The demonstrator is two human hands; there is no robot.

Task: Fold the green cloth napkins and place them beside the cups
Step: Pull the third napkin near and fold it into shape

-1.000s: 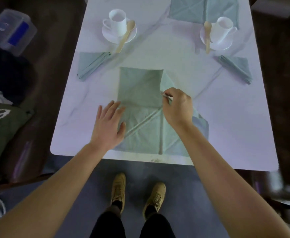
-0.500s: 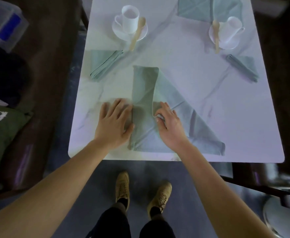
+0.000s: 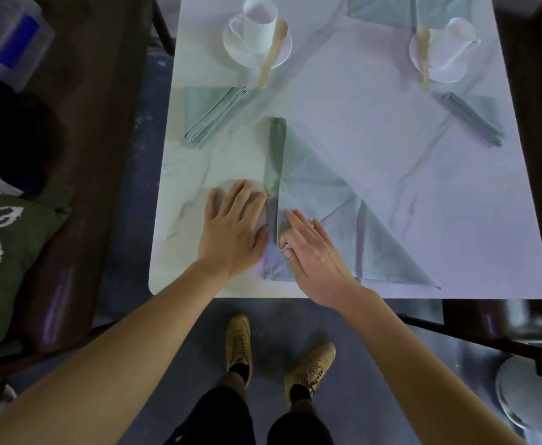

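Observation:
A green napkin point(image 3: 327, 213) lies as a large triangle near the front edge of the white table point(image 3: 375, 139), with a narrow darker strip showing along its left side. My left hand point(image 3: 234, 229) rests flat on the table, fingertips at that strip. My right hand point(image 3: 314, 248) lies on the napkin and pinches its hemmed left edge between thumb and index finger. One folded napkin point(image 3: 211, 114) sits below the left cup point(image 3: 260, 27), another folded napkin point(image 3: 475, 118) below the right cup point(image 3: 456, 40).
Each cup stands on a saucer with a wooden spoon point(image 3: 272, 53). An unfolded napkin point(image 3: 391, 8) lies at the far edge. A clear plastic box point(image 3: 9, 43) and a green cushion point(image 3: 3, 252) are to the left, a round stool point(image 3: 533, 390) at the lower right.
My right hand has drawn the napkin's flap leftward and down toward me, turning the squarish shape into a triangle. My left hand stayed flat at the left side.

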